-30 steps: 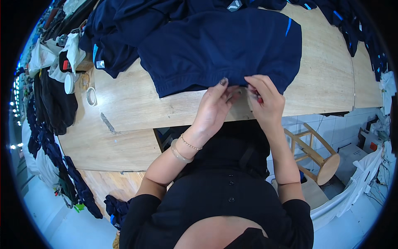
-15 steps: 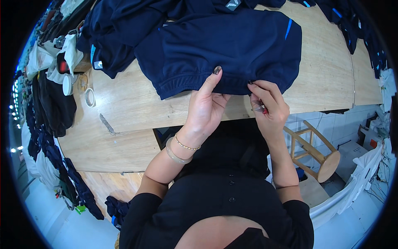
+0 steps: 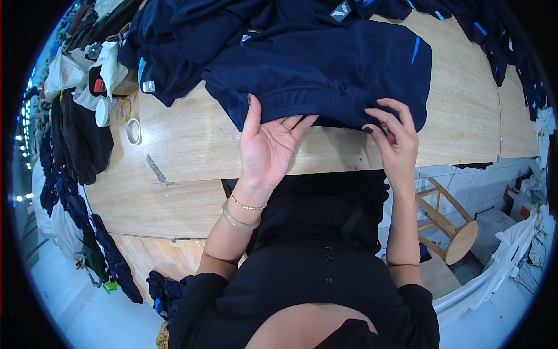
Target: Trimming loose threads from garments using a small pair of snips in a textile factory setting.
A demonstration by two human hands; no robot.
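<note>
A navy garment with a gathered elastic waistband (image 3: 302, 102) lies on the wooden table, its waistband toward me. My left hand (image 3: 266, 148) is palm up at the left part of the waistband. Its fingers are spread and their tips go under the fabric edge, while the thumb stands apart over the band. At the right end of the waistband is my right hand (image 3: 400, 138), fingers curved, thumb and fingertips apart at the fabric. A small red tool (image 3: 388, 134) is tucked in its palm, mostly hidden by the fingers.
More navy garments (image 3: 174, 35) are piled behind and to the left. A tape roll (image 3: 133, 131) and a white round lid (image 3: 103, 111) lie at the table's left. Clothes and bags hang along the left edge. A wooden stool (image 3: 462, 241) lies tipped over at the right.
My left hand has slid left along the waistband and its fingers have spread. My right hand has shifted slightly right, its thumb and fingers coming apart. The view has moved a little.
</note>
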